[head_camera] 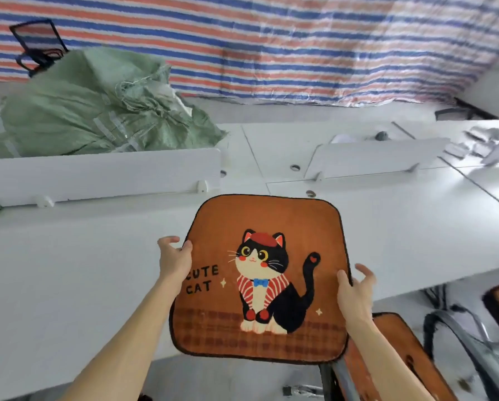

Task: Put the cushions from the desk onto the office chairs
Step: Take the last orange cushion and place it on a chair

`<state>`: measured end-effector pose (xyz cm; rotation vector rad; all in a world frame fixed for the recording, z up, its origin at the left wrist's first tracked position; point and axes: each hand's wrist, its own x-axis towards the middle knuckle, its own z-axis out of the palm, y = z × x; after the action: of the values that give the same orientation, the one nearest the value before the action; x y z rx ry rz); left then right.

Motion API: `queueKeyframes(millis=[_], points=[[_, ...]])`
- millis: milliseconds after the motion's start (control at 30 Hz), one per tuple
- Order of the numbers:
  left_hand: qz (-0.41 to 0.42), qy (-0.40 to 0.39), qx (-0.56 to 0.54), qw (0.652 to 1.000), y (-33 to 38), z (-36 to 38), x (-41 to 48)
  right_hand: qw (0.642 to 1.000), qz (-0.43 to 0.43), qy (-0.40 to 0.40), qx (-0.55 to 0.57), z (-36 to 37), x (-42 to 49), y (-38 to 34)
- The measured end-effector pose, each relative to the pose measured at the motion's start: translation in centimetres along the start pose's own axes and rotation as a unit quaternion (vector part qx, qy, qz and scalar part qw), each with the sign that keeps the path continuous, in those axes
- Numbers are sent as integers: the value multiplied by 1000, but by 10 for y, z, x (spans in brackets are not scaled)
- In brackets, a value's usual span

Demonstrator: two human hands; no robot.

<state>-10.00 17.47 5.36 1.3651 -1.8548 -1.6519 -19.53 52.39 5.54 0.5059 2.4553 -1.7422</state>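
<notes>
A single wide-angle camera sat on the person's head and looked forward and steeply down along both forearms at the white desk (69, 270). It was close in: the orange cat cushion (260, 279), held between the left hand (174, 257) and the right hand (356, 293), filled the lower middle of the view. The lens bent the desk edges and the white dividers (98, 175) into curves. Farther off, toward the top, it took in a green sack (83, 111) and a striped tarpaulin (271, 39). The lower right corner caught an office chair (333, 377) bearing a second cushion (398, 342).
</notes>
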Motion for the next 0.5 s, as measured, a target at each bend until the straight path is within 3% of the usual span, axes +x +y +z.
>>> queueKeyframes(millis=[67,133,233,300,400,500], points=[[51,-48,27,997,29,31,-26,998,-33,43,21,-49,-1,-9],[83,-174,57,980,52,65,-61,994,-52,90,25,-105,-2,-13],[49,-398,102,910,64,117,-127,984,-32,167,56,-209,-8,2],[34,-484,128,865,62,148,-173,975,-5,204,89,-279,-16,18],[62,-536,141,830,66,202,-263,968,21,221,116,-395,-41,47],[111,-508,140,843,78,256,-359,978,36,178,100,-498,-82,82]])
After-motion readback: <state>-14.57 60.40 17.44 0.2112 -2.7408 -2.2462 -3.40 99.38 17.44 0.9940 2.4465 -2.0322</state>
